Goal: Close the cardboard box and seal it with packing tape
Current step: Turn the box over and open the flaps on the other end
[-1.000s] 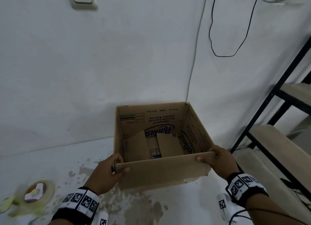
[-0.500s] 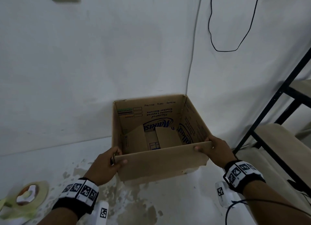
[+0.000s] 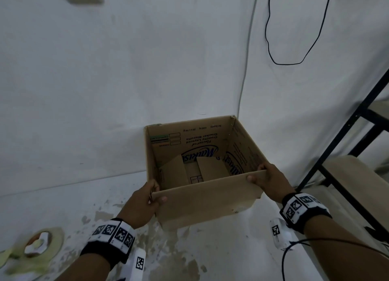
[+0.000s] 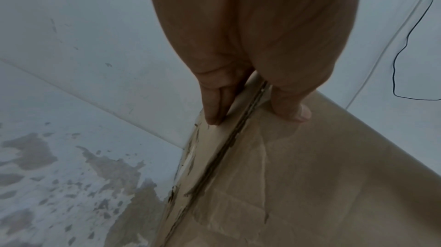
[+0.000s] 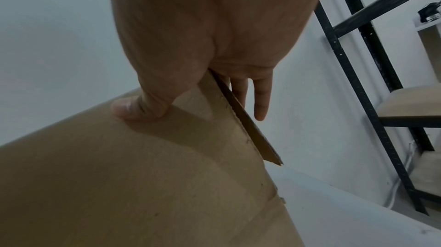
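now both hands, left hand (image 3: 140,205) and right hand (image 3: 271,180), grip the open cardboard box (image 3: 207,200) by its near corners.

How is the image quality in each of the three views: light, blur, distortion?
Head view: dim, bluish light; the tape roll at the lower left is blurred, and the rack bends near the edge. Left wrist view: the left hand is soft and fills the top. Right wrist view: the right hand's thumb casts a shadow on the box.
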